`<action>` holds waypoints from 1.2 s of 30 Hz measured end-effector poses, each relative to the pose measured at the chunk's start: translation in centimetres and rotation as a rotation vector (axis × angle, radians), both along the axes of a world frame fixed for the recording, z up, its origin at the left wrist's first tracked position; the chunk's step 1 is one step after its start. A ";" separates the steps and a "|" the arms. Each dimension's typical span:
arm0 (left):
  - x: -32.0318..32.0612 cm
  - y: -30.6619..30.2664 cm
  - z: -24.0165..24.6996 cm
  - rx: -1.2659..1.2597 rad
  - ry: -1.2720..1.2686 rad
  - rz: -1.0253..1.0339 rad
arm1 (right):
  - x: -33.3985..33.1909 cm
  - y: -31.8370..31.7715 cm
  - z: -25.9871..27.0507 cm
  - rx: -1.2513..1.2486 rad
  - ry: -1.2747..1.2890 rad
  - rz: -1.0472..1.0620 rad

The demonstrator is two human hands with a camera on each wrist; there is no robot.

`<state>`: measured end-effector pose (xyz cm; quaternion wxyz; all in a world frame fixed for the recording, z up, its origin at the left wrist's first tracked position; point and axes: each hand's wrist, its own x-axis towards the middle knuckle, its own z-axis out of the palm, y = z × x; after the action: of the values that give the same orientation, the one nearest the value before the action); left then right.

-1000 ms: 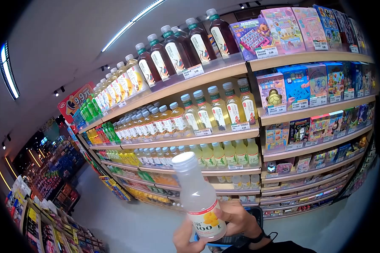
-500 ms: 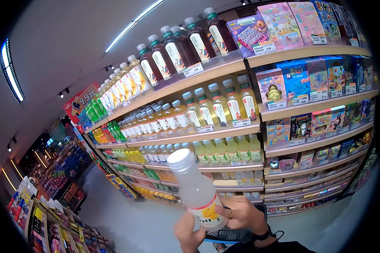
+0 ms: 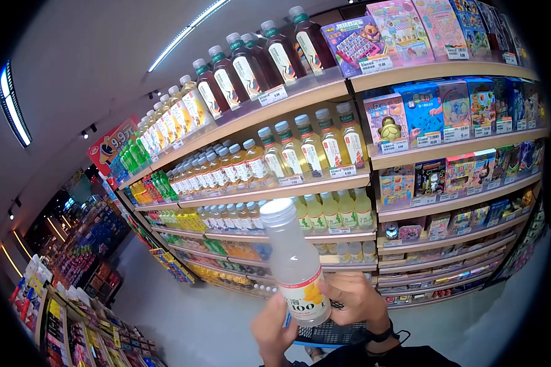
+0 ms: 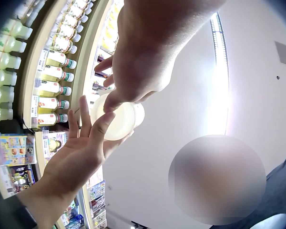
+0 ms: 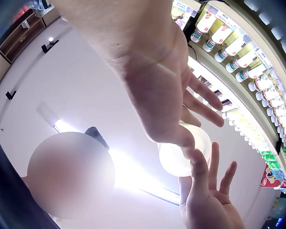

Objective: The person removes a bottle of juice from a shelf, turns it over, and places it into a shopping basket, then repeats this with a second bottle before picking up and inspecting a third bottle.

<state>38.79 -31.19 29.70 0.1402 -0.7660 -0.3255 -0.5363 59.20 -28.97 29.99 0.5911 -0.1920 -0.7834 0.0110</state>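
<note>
A clear plastic bottle (image 3: pixel 292 263) of cloudy pale drink stands slightly tilted in front of me in the head view, its white cap upward and its label showing yellow fruit and "100". My left hand (image 3: pixel 274 327) grips it low on the left, thumb against the side. From the right, my right hand (image 3: pixel 354 298) holds the lower label between thumb and fingers. Both wrist views look up at the bottle's pale round base (image 4: pixel 120 121), where the two thumbs meet its edge. The other fingers of the right hand (image 5: pixel 164 90) spread away from the bottle in its wrist view.
Shelves of bottled drinks (image 3: pixel 312 147) face me, with boxed toys (image 3: pixel 419 113) on the right-hand section. Below my hands is a dark basket (image 3: pixel 330 333) with a blue edge. Another stocked shelf (image 3: pixel 73 324) stands at lower left, beside the aisle floor (image 3: pixel 190 318).
The bottle and both hands have moved up and a little right in the head view. Both hands keep their hold near its base. The shelves have shifted slightly left in view.
</note>
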 end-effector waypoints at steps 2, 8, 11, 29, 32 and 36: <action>0.1 0.0 0.3 -0.009 0.002 0.013 | -0.1 0.3 0.0 0.035 -0.007 -0.014; -0.8 -0.1 -0.9 0.038 0.025 0.079 | -0.6 0.2 -0.5 -0.008 0.056 0.011; -1.2 -0.3 -1.1 0.027 0.010 0.072 | -0.9 0.2 -1.4 -0.059 0.096 0.022; -0.6 0.5 -0.9 0.015 -0.031 0.007 | 0.2 -0.1 -0.2 -0.016 0.057 -0.026; -0.3 0.8 -0.7 0.014 -0.039 -0.005 | 0.1 0.2 -0.3 -0.024 0.082 -0.006; -0.2 1.1 -0.5 -0.005 -0.032 -0.025 | 0.3 0.3 -0.1 -0.059 0.074 0.000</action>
<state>38.54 -30.04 29.23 0.1263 -0.7615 -0.3196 -0.5495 59.53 -28.67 29.89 0.6136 -0.2088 -0.7604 0.0409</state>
